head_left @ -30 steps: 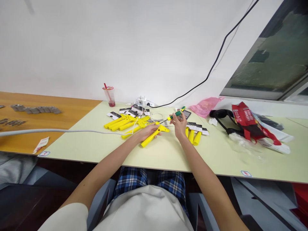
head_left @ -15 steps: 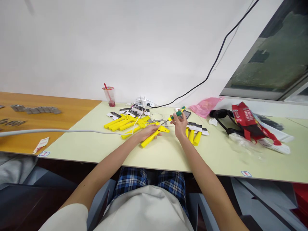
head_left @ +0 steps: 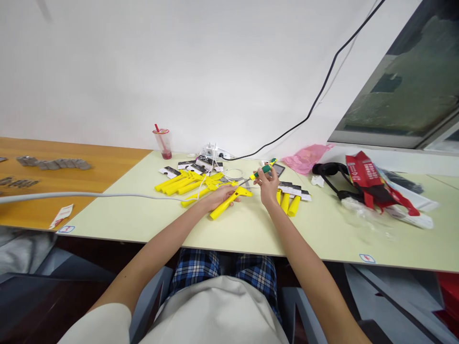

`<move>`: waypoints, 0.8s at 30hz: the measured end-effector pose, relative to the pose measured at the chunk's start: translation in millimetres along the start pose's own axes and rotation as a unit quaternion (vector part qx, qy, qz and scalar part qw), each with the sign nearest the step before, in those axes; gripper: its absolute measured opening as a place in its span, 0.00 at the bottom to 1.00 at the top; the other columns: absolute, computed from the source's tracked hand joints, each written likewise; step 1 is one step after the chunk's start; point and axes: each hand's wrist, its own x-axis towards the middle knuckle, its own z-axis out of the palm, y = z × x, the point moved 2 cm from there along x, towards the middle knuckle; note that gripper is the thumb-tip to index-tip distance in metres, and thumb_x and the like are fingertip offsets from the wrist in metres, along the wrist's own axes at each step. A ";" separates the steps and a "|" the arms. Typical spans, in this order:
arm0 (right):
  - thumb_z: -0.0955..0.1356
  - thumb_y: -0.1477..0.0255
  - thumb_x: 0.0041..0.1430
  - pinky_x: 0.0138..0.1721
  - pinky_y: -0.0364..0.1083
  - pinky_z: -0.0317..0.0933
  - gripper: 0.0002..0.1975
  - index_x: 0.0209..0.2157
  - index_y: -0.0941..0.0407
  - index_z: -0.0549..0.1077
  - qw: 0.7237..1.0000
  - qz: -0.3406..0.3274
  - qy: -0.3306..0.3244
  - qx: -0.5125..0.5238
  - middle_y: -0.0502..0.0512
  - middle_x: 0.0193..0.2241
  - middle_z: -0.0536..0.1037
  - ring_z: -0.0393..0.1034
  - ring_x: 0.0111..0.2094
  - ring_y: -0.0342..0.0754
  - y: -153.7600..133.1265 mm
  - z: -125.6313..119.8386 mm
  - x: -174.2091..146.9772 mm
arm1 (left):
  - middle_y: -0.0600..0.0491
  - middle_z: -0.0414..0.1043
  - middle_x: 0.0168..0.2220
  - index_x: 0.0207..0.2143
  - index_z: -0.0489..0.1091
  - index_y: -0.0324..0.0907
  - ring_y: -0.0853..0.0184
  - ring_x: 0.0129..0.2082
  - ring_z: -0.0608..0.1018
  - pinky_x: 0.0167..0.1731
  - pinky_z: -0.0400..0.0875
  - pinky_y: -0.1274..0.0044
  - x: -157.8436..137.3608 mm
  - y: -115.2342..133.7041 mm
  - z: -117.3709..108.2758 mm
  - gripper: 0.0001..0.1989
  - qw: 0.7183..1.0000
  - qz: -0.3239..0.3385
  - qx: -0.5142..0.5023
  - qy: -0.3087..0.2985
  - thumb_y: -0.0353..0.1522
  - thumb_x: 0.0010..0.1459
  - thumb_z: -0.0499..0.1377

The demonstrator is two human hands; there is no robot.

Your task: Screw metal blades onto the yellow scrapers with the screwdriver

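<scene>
Holds a yellow scraper [head_left: 223,209] in the left hand [head_left: 220,194], above the middle of the table [head_left: 251,234], with fingers closed about the neck, next to the head, and the lower handle uncovered. Grips a screwdriver [head_left: 266,169] in the right hand [head_left: 268,186], thumb and fingertips closed around the green-and-yellow handle.

Lies, as a scraper, within the left hand and to the left of the right hand, so plainly nearer the left. Points headfirst away from the body and toward the right, with the butt of the handle toward the body and the left. Runs on a slant along its long axis, from near left to far right, with the head set crosswise like the bar of a T.

Points, as a screwdriver, the opposite way: down and leftward at that head, with the shaft on a similar slant. Ends, at the tip, right by the far side of the head; cannot tell touching from a narrow gap.

To the left of the left hand and beyond, a pile of yellow scrapers [head_left: 186,184] under a thin white cable [head_left: 198,192]. Just right of the right hand, a few yellow handles [head_left: 286,203] with printed cards [head_left: 295,190] at the far ends.
</scene>
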 end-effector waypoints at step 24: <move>0.83 0.53 0.54 0.28 0.44 0.70 0.35 0.59 0.50 0.76 1.000 -0.016 -0.001 -0.012 0.49 0.33 0.83 0.79 0.31 0.48 0.0 0.5 1.1 | 0.42 0.85 0.48 0.49 0.72 0.41 0.65 0.32 0.85 0.20 0.72 0.81 3.4 -2.8 -4.8 0.12 1.000 -0.007 0.003 0.001 0.36 0.69 0.67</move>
